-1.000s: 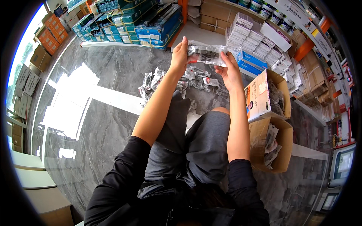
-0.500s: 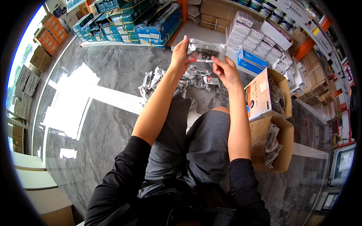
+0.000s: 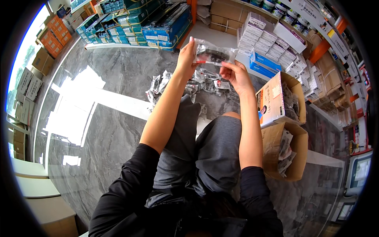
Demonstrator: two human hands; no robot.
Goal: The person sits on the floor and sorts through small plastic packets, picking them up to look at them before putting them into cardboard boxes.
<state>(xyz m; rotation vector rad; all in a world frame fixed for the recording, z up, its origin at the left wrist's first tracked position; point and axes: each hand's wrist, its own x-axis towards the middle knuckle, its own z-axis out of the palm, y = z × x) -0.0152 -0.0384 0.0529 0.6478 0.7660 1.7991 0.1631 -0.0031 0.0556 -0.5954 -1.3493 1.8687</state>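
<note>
A clear plastic bag (image 3: 213, 52) with a dark curved part and a bit of red inside is stretched between my hands, above the floor. My left hand (image 3: 187, 59) pinches its left end, thumb upward. At the lower right corner, my right hand (image 3: 237, 75) grips the bag between thumb and forefinger, the other fingers curled. What the dark part is, I cannot make out. Below and behind my hands lies a loose pile of similar clear bags (image 3: 215, 85) on the grey floor, partly hidden by my left forearm and knees.
Right of my right forearm stand two open cardboard boxes, the far box (image 3: 272, 100) and the near box (image 3: 298, 158), both holding bagged parts. Beyond them are stacked white cartons (image 3: 258, 35) and a blue box (image 3: 264, 65). Teal and blue boxes (image 3: 162, 33) are piled at the back left.
The bag has turned slightly in my hands, so the dark curved part shows more plainly. Both hands keep hold of it and have hardly shifted.
</note>
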